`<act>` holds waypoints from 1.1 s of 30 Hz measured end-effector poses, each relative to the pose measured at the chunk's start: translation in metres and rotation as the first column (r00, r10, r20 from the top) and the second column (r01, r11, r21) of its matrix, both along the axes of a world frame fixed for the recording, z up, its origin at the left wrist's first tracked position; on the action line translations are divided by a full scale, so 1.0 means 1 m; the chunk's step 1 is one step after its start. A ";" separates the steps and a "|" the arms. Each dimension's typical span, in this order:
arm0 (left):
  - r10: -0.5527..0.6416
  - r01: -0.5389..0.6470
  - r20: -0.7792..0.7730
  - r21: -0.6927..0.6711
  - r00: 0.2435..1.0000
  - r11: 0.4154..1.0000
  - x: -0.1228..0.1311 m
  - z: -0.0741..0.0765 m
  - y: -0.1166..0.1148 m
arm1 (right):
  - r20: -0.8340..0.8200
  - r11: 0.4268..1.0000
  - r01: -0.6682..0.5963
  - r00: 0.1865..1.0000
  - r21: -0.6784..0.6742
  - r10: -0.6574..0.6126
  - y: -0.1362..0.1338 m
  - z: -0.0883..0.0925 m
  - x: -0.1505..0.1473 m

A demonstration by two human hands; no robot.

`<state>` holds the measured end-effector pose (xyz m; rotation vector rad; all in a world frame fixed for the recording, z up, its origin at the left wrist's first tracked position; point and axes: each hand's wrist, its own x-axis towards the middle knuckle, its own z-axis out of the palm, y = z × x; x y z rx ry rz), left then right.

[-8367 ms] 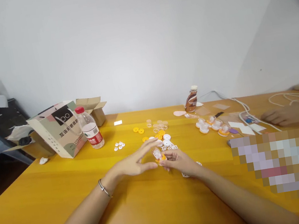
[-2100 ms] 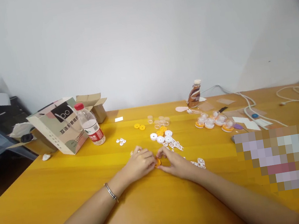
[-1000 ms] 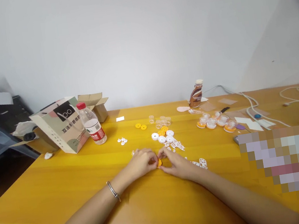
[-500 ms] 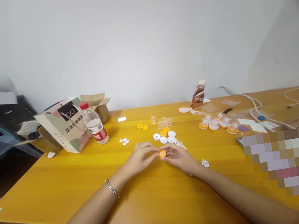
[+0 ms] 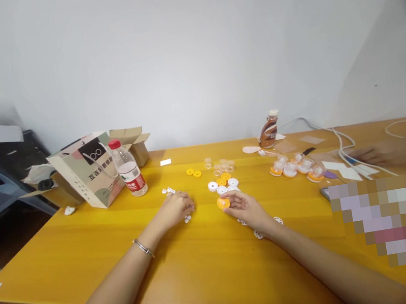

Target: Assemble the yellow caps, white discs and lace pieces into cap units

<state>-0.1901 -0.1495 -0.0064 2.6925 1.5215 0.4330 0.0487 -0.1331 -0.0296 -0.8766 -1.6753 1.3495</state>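
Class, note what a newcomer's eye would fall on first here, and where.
The right hand, at centre, pinches an orange disc. Beside it, the left hand curls over small white pieces. A red-capped water bottle stands upright at the back left, by a paper bag.

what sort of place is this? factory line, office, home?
Probably an office-like room used for manual small-parts assembly, not a factory line: a plain wooden table strewn with orange and white discs, the right hand holding an orange disc, a row of assembled pieces, loose cables.
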 end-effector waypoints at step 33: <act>-0.240 0.167 0.131 0.414 0.962 0.895 0.055 -0.020 -0.023 | -0.150 0.960 -0.154 0.981 -0.234 0.121 -0.004 -0.001 -0.003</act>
